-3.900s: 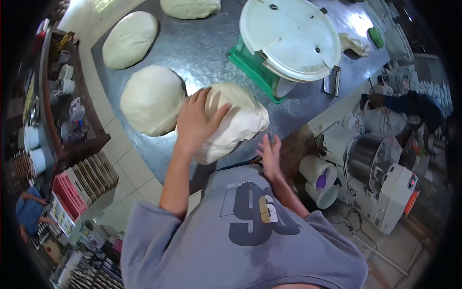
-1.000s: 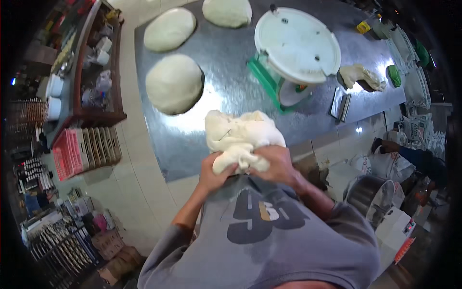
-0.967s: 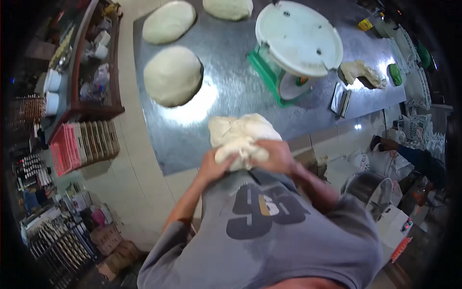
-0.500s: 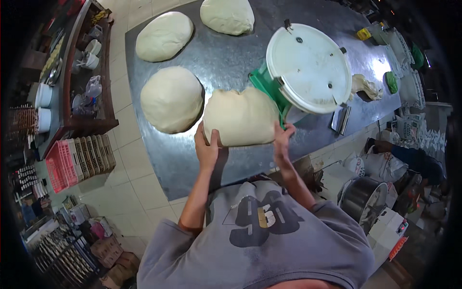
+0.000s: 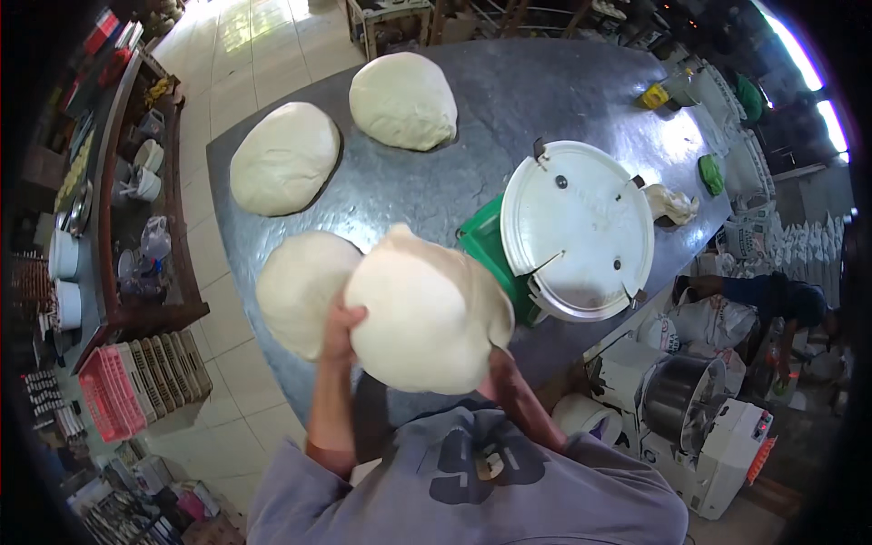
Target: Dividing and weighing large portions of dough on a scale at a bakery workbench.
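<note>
Between my two hands is a large pale lump of dough (image 5: 418, 313), tilted and seemingly raised off the metal table (image 5: 518, 104). My left hand (image 5: 341, 329) grips its left side, thumb on the front. At its lower right edge, my right hand (image 5: 500, 371) holds on, its fingers mostly hidden by the dough. Partly covered behind the held lump sits a rounded dough ball (image 5: 300, 286). Two more dough lumps, one at the left (image 5: 283, 162) and one farther back (image 5: 402, 102), rest on the table. Right of my hands stands a green scale (image 5: 481, 238) topped by a round white lid-like plate (image 5: 581, 232).
A dough scrap (image 5: 670, 205) and a green bundle (image 5: 710, 174) lie on the table's right. Beyond its right edge are a mixer with a metal bowl (image 5: 681, 391) and a bent-over person (image 5: 788, 304). Pink crates (image 5: 113, 400) and a shelf unit (image 5: 109, 245) stand left.
Both hands have lifted and tipped the dough lump from the table toward me, and it now overlaps the left ball. The view has shifted, showing more of the table's far side.
</note>
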### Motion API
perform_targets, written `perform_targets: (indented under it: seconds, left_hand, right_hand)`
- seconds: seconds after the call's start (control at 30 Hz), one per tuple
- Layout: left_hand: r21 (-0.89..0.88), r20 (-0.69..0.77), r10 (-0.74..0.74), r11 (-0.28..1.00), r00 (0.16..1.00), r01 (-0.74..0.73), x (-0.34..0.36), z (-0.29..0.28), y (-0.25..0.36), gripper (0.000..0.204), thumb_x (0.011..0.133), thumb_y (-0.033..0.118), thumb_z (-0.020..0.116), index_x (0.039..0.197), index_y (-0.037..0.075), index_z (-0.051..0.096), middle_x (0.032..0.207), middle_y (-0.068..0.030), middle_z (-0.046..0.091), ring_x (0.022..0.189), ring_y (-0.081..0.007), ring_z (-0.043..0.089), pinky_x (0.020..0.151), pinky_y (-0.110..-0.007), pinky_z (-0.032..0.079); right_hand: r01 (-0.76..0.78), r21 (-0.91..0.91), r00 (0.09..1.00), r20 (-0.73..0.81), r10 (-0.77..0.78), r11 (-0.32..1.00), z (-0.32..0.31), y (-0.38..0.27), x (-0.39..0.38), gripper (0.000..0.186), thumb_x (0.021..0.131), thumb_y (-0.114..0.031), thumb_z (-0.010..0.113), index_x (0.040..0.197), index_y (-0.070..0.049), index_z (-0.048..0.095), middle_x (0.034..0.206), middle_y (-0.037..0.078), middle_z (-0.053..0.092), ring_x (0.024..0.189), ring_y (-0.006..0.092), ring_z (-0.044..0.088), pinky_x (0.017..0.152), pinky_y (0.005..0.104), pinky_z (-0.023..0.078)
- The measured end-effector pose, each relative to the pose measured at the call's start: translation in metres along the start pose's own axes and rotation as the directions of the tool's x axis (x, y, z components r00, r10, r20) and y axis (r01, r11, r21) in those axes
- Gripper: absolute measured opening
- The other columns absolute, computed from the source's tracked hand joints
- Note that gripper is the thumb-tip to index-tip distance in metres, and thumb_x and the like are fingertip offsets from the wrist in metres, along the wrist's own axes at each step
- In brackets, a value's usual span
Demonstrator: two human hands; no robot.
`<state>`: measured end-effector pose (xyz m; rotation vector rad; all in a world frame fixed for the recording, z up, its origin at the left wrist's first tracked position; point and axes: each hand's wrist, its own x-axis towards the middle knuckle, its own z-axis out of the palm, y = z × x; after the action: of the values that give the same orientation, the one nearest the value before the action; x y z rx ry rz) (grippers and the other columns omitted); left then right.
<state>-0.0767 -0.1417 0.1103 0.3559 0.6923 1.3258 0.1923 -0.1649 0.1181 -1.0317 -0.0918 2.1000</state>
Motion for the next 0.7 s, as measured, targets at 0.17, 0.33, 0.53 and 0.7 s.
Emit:
perform_targets:
  seconds: [0.17,0.33,0.53,0.7]
  left_hand:
    - [0.914,0.084,0.057,0.394,0.995,-0.100,0.100,-0.012,0.116,0.072,0.088,0.031,0.060,0.146,0.001,0.031,0.140,-0.0192,0.046,0.126,-0.0291,0.044,0.107,-0.038,0.033]
    - [0.915,0.340,0.641,-0.057,0.688,-0.400,0.107,0.054,0.089,0.066,0.085,0.015,0.066,0.142,0.000,0.036,0.138,-0.0195,0.048,0.128,-0.0316,0.044,0.106,-0.040,0.036]
    - [0.829,0.276,0.443,0.339,0.853,-0.444,0.036,0.061,-0.067,0.089,0.072,0.022,0.080,0.142,-0.002,0.030,0.142,-0.0178,0.040,0.127,-0.0322,0.043,0.104,-0.040,0.037]
    - [0.932,0.074,0.233,0.330,0.970,-0.150,0.043,0.078,-0.139,0.097,0.061,0.010,0.089,0.139,-0.003,0.032,0.133,-0.0210,0.048,0.115,-0.0311,0.054,0.098,-0.038,0.043]
  right_hand:
    - [0.074,0.105,0.899,0.423,-0.112,0.992,0.061,0.013,0.094,0.067,0.090,-0.036,0.065,0.143,-0.007,0.037,0.135,0.010,0.050,0.123,0.0210,0.048,0.105,0.0371,0.036]
    - [0.126,-0.973,0.944,0.059,-0.324,0.192,-0.033,0.002,0.026,0.057,0.085,-0.025,0.070,0.132,0.000,0.048,0.120,0.015,0.056,0.103,0.0230,0.056,0.091,0.0346,0.045]
    - [0.126,-0.981,0.365,-0.092,-0.927,0.147,-0.119,-0.038,0.001,0.039,0.084,-0.020,0.070,0.112,0.000,0.054,0.100,0.011,0.056,0.087,0.0238,0.056,0.081,0.0355,0.047]
    - [0.196,-0.980,0.253,0.091,-0.963,-0.041,-0.123,-0.116,0.043,0.055,0.080,-0.029,0.074,0.123,-0.002,0.052,0.119,0.014,0.052,0.105,0.0279,0.051,0.091,0.0385,0.042]
